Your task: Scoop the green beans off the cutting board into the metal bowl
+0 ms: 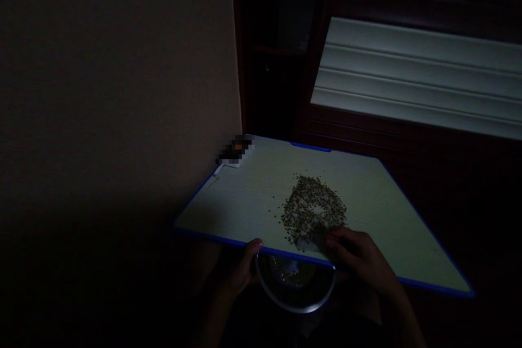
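Note:
A pale board (391,201) with a blue rim slants across the lower middle of the view. On it lies a loose patch of small dark grains (314,201), like seeds or lentils, thinly spread. My left hand (240,272) grips the near edge, thumb on top; its other fingers are hidden underneath. Just below that edge, a round metal bowl (302,304) with more grains inside sits partly under the board. At the near right of the patch is my right hand (359,255), its fingers curled and fingertips together at the board; what they hold is too dark to see.
At the board's far left corner rests a phone-like object (234,152) with a blurred screen and a white cable. A plain wall (122,92) rises at the left. Dark wooden furniture (367,125) with a light slatted panel (416,76) stands behind. Lighting is dim.

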`<state>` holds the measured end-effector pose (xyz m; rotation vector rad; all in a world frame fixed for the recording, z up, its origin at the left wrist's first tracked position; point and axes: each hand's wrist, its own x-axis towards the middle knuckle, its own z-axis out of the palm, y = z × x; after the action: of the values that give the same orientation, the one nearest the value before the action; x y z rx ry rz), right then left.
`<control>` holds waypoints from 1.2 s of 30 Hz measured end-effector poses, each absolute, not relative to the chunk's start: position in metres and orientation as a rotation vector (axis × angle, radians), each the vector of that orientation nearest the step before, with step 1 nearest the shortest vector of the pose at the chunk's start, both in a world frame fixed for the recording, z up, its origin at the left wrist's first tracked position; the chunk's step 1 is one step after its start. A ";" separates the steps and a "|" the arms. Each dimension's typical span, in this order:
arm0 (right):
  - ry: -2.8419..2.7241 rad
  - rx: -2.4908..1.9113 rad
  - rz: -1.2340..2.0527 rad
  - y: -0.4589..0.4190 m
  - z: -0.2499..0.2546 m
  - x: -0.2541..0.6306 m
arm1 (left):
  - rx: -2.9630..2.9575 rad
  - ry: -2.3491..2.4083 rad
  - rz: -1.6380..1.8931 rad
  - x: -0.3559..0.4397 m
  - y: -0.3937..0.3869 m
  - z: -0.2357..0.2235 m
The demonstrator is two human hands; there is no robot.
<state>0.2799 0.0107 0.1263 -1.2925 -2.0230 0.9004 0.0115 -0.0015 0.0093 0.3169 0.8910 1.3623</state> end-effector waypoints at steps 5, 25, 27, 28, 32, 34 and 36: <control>-2.043 -1.268 0.917 0.011 0.127 0.280 | 0.278 0.937 1.304 0.011 0.000 0.010; -1.921 -1.328 0.925 0.013 0.122 0.282 | 0.290 0.884 1.319 0.012 0.001 0.007; -1.933 -1.324 0.927 0.014 0.122 0.281 | 0.288 0.899 1.320 0.012 0.000 0.005; -1.941 -1.327 0.926 0.014 0.122 0.281 | 0.284 0.907 1.311 0.011 0.000 0.004; -1.996 -1.314 0.898 0.012 0.122 0.281 | 0.259 0.942 1.248 0.010 -0.001 0.003; -2.006 -1.307 0.887 0.011 0.123 0.282 | 0.260 0.940 1.259 0.010 -0.001 0.004; -2.011 -1.310 0.886 0.011 0.123 0.282 | 0.268 0.934 1.290 0.010 -0.001 0.005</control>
<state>0.2816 0.0111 0.1234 -1.3105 -2.0105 0.8859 0.0105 -0.0009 0.0049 0.2684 0.9341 1.2896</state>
